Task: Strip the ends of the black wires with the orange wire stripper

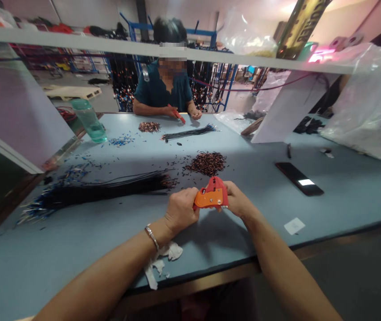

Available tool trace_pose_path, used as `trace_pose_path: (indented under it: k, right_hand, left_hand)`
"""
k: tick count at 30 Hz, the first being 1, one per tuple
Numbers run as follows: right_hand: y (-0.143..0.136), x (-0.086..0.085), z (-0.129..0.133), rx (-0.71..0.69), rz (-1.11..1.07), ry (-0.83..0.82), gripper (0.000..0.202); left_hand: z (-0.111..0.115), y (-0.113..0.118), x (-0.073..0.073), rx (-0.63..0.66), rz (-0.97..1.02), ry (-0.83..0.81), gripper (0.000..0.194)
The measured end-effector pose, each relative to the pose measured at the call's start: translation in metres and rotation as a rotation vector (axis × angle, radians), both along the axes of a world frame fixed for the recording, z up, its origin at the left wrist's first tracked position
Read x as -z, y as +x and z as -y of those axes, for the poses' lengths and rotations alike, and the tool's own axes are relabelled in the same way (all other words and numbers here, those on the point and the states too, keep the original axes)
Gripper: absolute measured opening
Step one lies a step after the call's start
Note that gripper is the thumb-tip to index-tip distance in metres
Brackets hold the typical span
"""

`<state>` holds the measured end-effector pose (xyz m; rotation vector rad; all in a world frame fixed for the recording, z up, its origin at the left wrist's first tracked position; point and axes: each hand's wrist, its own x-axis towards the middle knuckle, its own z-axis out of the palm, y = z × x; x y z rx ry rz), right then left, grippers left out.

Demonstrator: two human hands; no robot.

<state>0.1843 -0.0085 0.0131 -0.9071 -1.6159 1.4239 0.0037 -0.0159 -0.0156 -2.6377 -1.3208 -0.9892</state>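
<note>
A red and orange wire stripper (pixel 212 194) is held above the table in front of me. My right hand (pixel 239 199) is closed round its right side, with some fingers hidden behind the tool. My left hand (pixel 182 207) is closed in a fist against the tool's left end; what lies inside its fingers is hidden. To the left lies a thick bundle of black wires (pixel 100 191), with blue and white ends at the far left and coppery ends nearest my hand. Just beyond the stripper sits a pile of small dark and copper-coloured pieces (pixel 207 163).
A co-worker (pixel 165 87) sits opposite, holding a red tool (pixel 177 114), near a smaller wire bundle (pixel 190 132) and another copper pile (pixel 149 127). A green bottle (pixel 90 121) stands at the left. Right lie a phone (pixel 299 178) and a white label (pixel 294 226). A shelf (pixel 110 46) crosses overhead.
</note>
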Motion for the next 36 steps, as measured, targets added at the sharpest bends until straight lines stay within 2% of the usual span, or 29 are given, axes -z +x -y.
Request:
trace_pose_path:
  k: [8,19,24,28,31,33,36]
  right_hand:
    - [0.0,0.001,-0.001,-0.015,0.008,0.031,0.01]
    - [-0.001,-0.001,0.0,0.022,0.029,0.043,0.007]
    - [0.002,0.0,-0.001,0.032,0.053,0.066,0.012]
    - [0.005,-0.001,-0.004,0.094,0.204,0.121,0.016]
    - [0.006,-0.002,-0.007,0.207,0.346,0.168,0.015]
    - [0.006,-0.002,-0.009,0.244,0.407,0.201,0.014]
    - [0.006,0.0,-0.01,0.273,0.455,0.227,0.014]
  left_hand:
    - [-0.001,-0.001,-0.002,0.007,-0.001,-0.087,0.002]
    - [-0.005,-0.003,0.004,0.039,0.061,-0.089,0.023]
    - [-0.004,-0.003,0.004,0.052,0.149,-0.122,0.029]
    - [-0.006,-0.004,-0.001,-0.011,0.356,-0.19,0.026]
    - [-0.01,-0.005,-0.007,-0.042,0.652,-0.337,0.022]
    - [-0.013,-0.006,-0.012,0.045,0.922,-0.532,0.029]
    - [-0.016,-0.007,-0.019,0.269,1.228,-0.928,0.036]
